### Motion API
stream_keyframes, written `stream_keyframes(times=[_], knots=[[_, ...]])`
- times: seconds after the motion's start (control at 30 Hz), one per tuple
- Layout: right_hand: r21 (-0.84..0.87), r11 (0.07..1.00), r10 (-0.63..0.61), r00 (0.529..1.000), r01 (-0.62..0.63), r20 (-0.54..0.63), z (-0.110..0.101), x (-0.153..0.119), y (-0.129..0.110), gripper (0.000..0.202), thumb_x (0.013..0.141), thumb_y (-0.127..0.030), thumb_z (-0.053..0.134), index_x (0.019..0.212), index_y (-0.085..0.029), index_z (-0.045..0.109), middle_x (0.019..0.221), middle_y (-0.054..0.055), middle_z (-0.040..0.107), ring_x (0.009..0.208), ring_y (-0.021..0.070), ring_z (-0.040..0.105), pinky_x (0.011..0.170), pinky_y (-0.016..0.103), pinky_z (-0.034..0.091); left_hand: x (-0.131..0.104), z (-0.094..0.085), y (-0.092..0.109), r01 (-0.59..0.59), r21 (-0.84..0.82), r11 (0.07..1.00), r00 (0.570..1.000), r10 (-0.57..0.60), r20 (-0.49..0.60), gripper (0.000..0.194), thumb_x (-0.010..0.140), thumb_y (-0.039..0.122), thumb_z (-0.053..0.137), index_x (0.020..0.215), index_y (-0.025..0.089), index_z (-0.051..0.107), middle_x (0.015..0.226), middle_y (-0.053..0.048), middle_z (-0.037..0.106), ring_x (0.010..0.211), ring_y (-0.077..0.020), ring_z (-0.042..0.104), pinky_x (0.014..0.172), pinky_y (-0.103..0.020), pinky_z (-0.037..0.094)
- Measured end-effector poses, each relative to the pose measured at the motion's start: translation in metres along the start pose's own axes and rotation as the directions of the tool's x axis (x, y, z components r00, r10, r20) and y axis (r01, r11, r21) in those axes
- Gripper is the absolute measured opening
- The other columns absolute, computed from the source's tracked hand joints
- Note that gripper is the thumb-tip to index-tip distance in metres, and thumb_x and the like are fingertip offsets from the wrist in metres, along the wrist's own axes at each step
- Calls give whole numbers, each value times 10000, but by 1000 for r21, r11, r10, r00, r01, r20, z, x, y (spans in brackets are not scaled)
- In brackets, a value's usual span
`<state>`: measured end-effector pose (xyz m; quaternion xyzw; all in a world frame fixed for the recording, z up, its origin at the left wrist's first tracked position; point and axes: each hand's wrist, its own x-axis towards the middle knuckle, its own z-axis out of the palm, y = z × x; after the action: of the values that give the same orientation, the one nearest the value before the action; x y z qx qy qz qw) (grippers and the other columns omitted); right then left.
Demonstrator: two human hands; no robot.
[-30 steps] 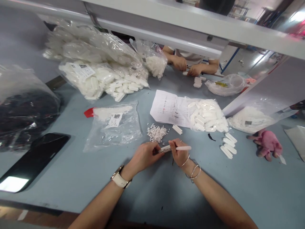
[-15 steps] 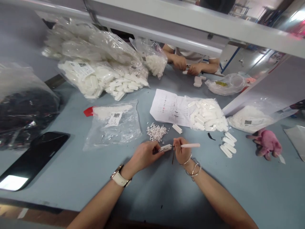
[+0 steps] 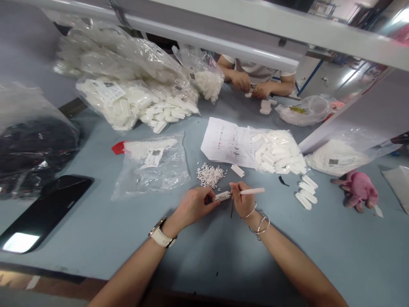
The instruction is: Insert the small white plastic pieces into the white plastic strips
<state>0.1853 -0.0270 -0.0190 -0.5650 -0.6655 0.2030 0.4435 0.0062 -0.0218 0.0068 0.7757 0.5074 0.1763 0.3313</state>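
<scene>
My left hand (image 3: 195, 206) pinches a white rectangular plastic block (image 3: 221, 196) with a row of dark holes along its side. My right hand (image 3: 242, 199) grips a thin tool with a pale pink handle (image 3: 253, 191); its dark tip is at the block's right end. A thin brown strip hangs below the right fingers, and I cannot make out what it belongs to. Just beyond the hands lies a pile of tiny white pegs (image 3: 210, 175). One loose white block (image 3: 237, 170) rests to the right of that pile.
A printed sheet (image 3: 223, 140) lies partly under a bag of white blocks (image 3: 279, 152). Several blocks (image 3: 307, 189) and a pink plush toy (image 3: 362, 190) are at right. Leftward are a flat bag (image 3: 153, 164), a phone (image 3: 47, 209) and big bags (image 3: 128, 98). Opposite, a person's hands (image 3: 251, 87) work.
The pink-handled tool has shifted slightly left and up, its handle tilting a little more. The left hand keeps its hold on the block. The whole view has moved very slightly.
</scene>
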Motion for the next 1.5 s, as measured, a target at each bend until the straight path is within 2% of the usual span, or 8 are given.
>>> stream_keyframes(times=[0.13, 0.33, 0.47, 0.7, 1.07, 1.27, 1.5], knots=[[-54, 998, -26, 1000, 27, 14, 0, 4, -3, 513, 934, -533, 321, 549, -217, 444, 445, -21, 468, 437, 111, 466, 491, 238, 363, 0, 0, 0, 1, 12, 1000, 1000, -1, -2, 197, 776, 338, 578, 673, 172, 552, 604, 17, 553, 552, -112, 474, 523, -231, 334], [-181, 974, -136, 991, 135, 4, -1, 6, -5, 528, 953, -511, 277, 541, -218, 428, 478, -4, 483, 459, 115, 459, 494, 249, 325, 0, -1, 1, 1, 1, 1000, 1000, -1, -5, 222, 787, 353, 568, 662, 173, 542, 595, 22, 544, 546, -109, 468, 522, -233, 328], [-103, 988, -111, 994, 112, 23, -1, 2, -3, 502, 950, -496, 307, 555, -216, 439, 476, -10, 482, 462, 118, 476, 505, 248, 350, 0, -1, 1, 10, 6, 1000, 1000, -10, -6, 204, 778, 342, 583, 670, 172, 552, 602, 19, 549, 552, -115, 475, 526, -237, 328], [90, 995, 45, 998, -40, -54, -2, 0, 2, 489, 928, -514, 350, 584, -202, 501, 474, -25, 488, 458, 111, 496, 503, 242, 393, 1, 0, 0, 10, 16, 1000, 1000, -10, -6, 183, 752, 326, 607, 669, 173, 549, 601, 19, 551, 555, -117, 478, 523, -233, 328], [92, 995, 28, 1000, -27, -5, -2, 2, -1, 494, 914, -534, 370, 561, -208, 488, 461, -26, 507, 446, 106, 502, 497, 236, 406, 0, -1, 1, -5, 18, 1000, 1000, 6, -14, 194, 767, 332, 580, 658, 178, 537, 582, 29, 538, 538, -108, 469, 519, -227, 327], [49, 999, -14, 1000, 13, 15, -1, 3, 1, 500, 921, -533, 359, 560, -211, 483, 459, -25, 499, 450, 110, 503, 505, 237, 403, 0, -3, 3, 15, 16, 1000, 1000, -15, 12, 186, 763, 324, 594, 664, 175, 545, 595, 20, 541, 553, -117, 478, 530, -235, 322], [-142, 979, -139, 989, 146, 54, -5, 7, -7, 522, 945, -513, 313, 564, -212, 505, 485, -2, 513, 475, 121, 504, 508, 243, 363, 0, -1, 1, -8, 11, 1000, 1000, 8, 13, 200, 780, 340, 567, 666, 178, 539, 604, 19, 551, 559, -116, 479, 527, -234, 328]])
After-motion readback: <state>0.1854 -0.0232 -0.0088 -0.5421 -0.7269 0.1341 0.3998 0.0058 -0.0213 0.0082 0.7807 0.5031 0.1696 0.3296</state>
